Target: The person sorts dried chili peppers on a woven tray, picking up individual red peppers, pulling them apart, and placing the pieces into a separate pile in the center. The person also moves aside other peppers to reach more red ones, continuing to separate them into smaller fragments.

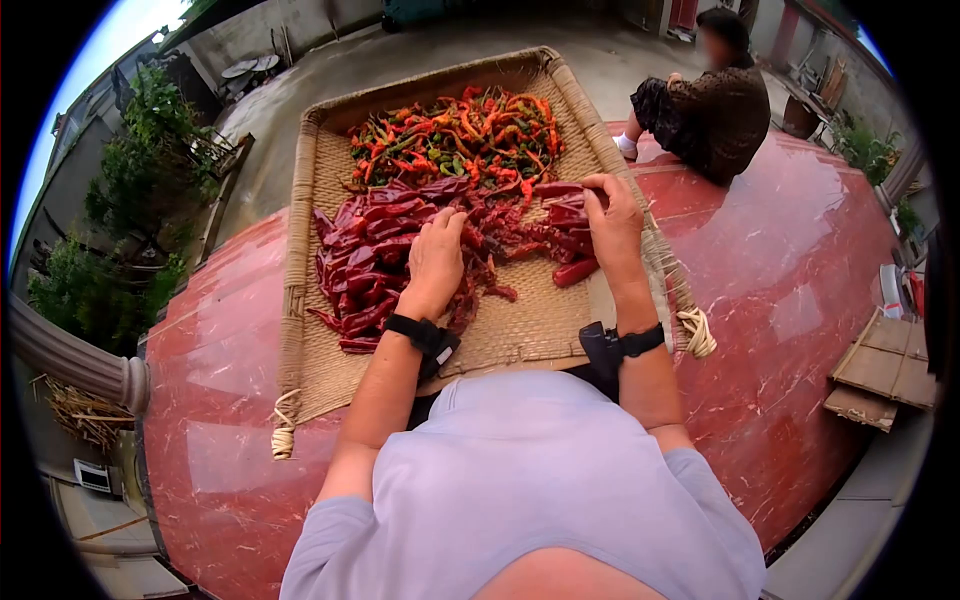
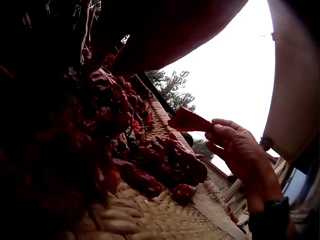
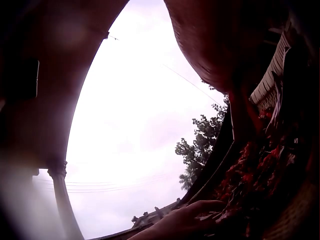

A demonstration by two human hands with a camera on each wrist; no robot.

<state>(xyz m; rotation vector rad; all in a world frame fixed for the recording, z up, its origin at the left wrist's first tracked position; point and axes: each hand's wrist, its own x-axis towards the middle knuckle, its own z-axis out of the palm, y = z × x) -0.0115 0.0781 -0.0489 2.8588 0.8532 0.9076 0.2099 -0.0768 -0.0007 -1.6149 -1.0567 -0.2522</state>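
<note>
A large dark-red dried chili pepper (image 2: 189,121) is pinched by its end between the thumb and fingers of my right hand (image 1: 618,235), raised above the right part of a woven tray (image 1: 520,335). In the head view that chili (image 1: 558,189) points left from the fingertips. My left hand (image 1: 437,262) rests on a heap of dark-red dried chilies (image 1: 365,245), fingers reaching forward over it. The right wrist view shows the left hand (image 3: 185,219) low down beside the dim heap. Several chilies (image 1: 575,270) lie beneath the right hand.
Thinner red, orange and green chilies (image 1: 460,135) fill the tray's far part. The tray has a raised bound rim (image 1: 293,270) and lies on red polished stone (image 1: 770,340). A person (image 1: 715,110) sits at its far right edge. Flattened cardboard (image 1: 885,365) lies far right.
</note>
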